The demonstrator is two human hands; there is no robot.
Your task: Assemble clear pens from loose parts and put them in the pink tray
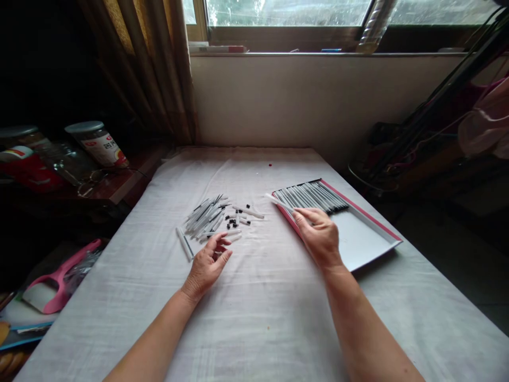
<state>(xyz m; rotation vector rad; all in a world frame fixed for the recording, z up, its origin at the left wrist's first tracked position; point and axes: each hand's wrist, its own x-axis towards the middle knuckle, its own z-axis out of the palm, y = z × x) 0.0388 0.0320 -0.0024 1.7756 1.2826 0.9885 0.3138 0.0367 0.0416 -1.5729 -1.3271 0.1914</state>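
Pinched between the thumb and fingers of my right hand [320,233] is a slim whitish pen [279,202], its free end pointing left over the near-left rim of a shallow tray [366,241]. A row of pens [310,196] with black ends fills the far part of that tray. My left hand [209,262] rests low over the cloth, thumb and fingers apart, with whitish pen tubes [234,233] by its fingertips. Beyond it lie a heap of thin refills and clear tubes [207,215] and several small black caps [231,222]. One thicker tube [184,244] lies left of the heap.
A pale cloth [254,318] covers the table. On a side shelf at left are a labelled jar [99,143] and a pink-handled item [63,281]. A wall and window sill [278,54] stand behind. Dark clutter [413,154] is beyond the table's right edge.
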